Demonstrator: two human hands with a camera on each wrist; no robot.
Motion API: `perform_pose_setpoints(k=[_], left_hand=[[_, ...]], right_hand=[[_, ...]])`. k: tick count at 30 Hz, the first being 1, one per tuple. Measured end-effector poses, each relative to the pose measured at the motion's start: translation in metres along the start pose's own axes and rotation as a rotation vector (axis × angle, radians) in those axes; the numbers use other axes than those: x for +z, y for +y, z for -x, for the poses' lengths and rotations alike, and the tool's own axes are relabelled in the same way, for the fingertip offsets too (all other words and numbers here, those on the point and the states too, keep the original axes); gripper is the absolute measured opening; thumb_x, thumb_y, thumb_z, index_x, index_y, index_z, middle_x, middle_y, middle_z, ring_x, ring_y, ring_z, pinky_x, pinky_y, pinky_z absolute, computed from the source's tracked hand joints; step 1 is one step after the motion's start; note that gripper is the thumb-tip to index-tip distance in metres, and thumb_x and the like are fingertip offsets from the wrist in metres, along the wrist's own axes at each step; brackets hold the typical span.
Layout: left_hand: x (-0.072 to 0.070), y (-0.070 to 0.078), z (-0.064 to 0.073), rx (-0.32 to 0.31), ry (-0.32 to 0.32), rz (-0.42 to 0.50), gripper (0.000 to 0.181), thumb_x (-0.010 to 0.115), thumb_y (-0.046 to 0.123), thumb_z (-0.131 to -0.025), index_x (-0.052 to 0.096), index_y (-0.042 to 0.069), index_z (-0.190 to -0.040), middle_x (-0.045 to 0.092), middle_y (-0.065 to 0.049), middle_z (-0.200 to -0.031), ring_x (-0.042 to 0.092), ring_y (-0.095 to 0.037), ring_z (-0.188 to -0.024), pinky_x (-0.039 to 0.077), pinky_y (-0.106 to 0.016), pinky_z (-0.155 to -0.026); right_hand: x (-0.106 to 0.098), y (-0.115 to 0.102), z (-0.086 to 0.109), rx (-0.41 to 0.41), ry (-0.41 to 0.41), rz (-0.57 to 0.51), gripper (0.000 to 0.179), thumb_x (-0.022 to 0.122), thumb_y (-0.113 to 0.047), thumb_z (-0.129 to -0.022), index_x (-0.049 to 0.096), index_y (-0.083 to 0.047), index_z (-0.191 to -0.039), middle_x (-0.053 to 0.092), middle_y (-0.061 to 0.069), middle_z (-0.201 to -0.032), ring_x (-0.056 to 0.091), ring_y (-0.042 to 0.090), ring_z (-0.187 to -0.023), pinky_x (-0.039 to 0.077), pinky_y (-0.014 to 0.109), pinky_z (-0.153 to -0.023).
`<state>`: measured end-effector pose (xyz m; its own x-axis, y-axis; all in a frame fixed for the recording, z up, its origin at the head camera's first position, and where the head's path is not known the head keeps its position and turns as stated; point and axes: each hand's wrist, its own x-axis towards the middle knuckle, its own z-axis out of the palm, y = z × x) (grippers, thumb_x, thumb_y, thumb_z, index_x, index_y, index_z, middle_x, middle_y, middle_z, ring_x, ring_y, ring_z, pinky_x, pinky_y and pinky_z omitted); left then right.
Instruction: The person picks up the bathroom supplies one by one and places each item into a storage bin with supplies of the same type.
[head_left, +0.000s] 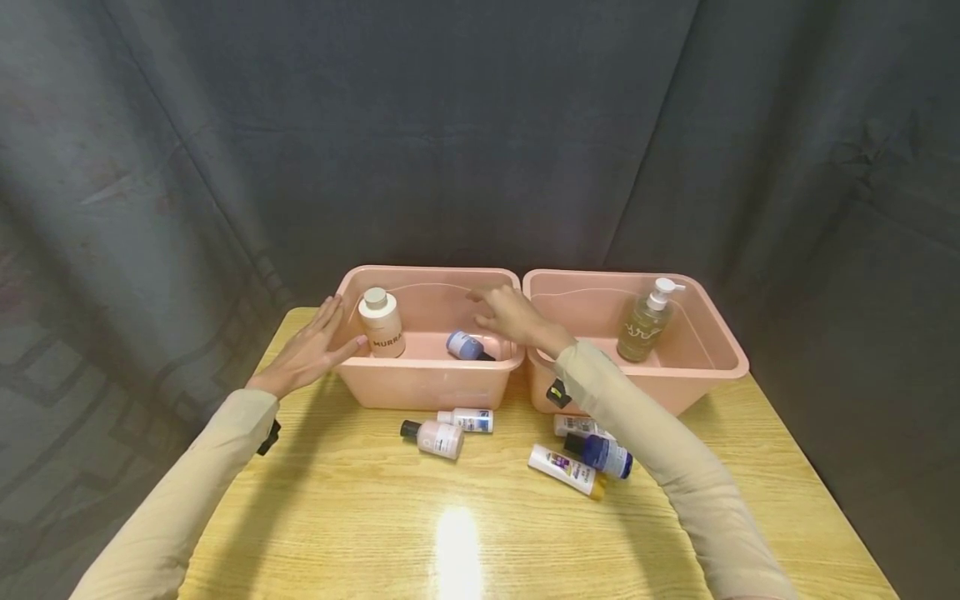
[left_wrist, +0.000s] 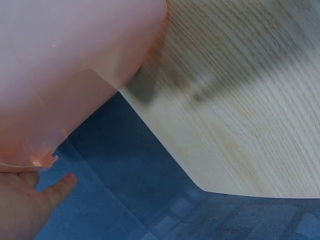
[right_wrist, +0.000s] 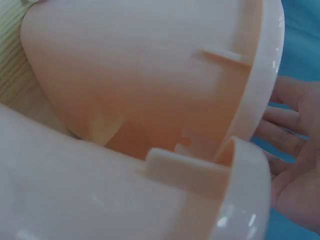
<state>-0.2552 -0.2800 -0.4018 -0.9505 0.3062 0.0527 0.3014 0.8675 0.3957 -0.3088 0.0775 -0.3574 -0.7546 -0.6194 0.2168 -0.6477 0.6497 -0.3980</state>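
My left hand (head_left: 309, 348) rests on the left rim of the left pink bin (head_left: 420, 386), its fingers fairly straight. Over the right part of that bin is my right hand (head_left: 513, 315), fingers loosely spread and nothing in them. Inside the bin, a white bottle (head_left: 381, 323) stands upright at the left. A blue bottle (head_left: 462, 344) with a black cap lies on the bin floor below my right hand. In the right wrist view, the right hand (right_wrist: 300, 150) appears beyond the rims of the two bins.
The right pink bin (head_left: 611, 279) stands beside the left one and holds a green pump bottle (head_left: 642, 331). On the table (head_left: 360, 517) in front lie a pink bottle (head_left: 440, 439), a small white bottle (head_left: 474, 420), a white tube (head_left: 561, 468), a dark blue bottle (head_left: 606, 456) and another white item (head_left: 573, 426).
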Motion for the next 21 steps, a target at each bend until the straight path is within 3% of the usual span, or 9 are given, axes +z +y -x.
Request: perform_pose_setpoints(k=[21], left_hand=[[-0.001,-0.001,0.0,-0.006,-0.007,0.002,0.09,0.042,0.059,-0.099,0.002,0.004,-0.158,-0.01,-0.01,-0.165,-0.006,-0.03,-0.15,0.012,-0.063,-0.114]], right_hand=[[-0.002,-0.023,0.017,-0.143,0.079,0.036,0.038,0.071,-0.012,-0.091,0.064,0.002,-0.126,0.068,0.016,-0.121,0.067,0.03,-0.104,0.052,0.042,-0.092]])
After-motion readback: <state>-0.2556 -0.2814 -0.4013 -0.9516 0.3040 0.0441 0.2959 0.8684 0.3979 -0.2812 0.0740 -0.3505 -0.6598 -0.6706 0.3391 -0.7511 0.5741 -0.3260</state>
